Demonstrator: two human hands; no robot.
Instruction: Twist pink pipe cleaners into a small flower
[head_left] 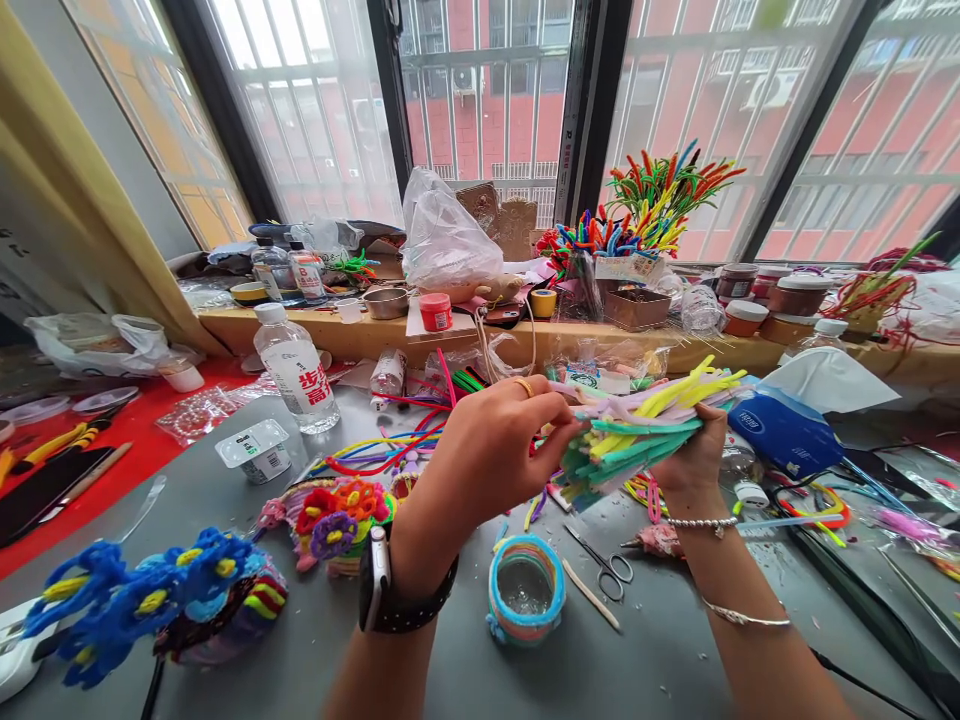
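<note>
My right hand (694, 455) grips a thick bundle of pipe cleaners (645, 420) in yellow, green, pink and white, held above the grey table (615, 660). My left hand (491, 450), with a ring and a smartwatch on the wrist, pinches at the left end of the same bundle, fingers closed on the stems. Below the hands lie small scissors (604, 565), a thin wooden stick (591, 595) and a small jar wrapped in coloured pipe cleaners (525, 590).
Blue and yellow pipe-cleaner flowers (150, 600) and a red and purple flower piece (334, 515) lie at the left. A water bottle (295, 365), loose pipe cleaners (382, 450), a blue tissue pack (784, 430) and a crowded windowsill (570, 335) with upright pipe cleaners (652, 200) surround them.
</note>
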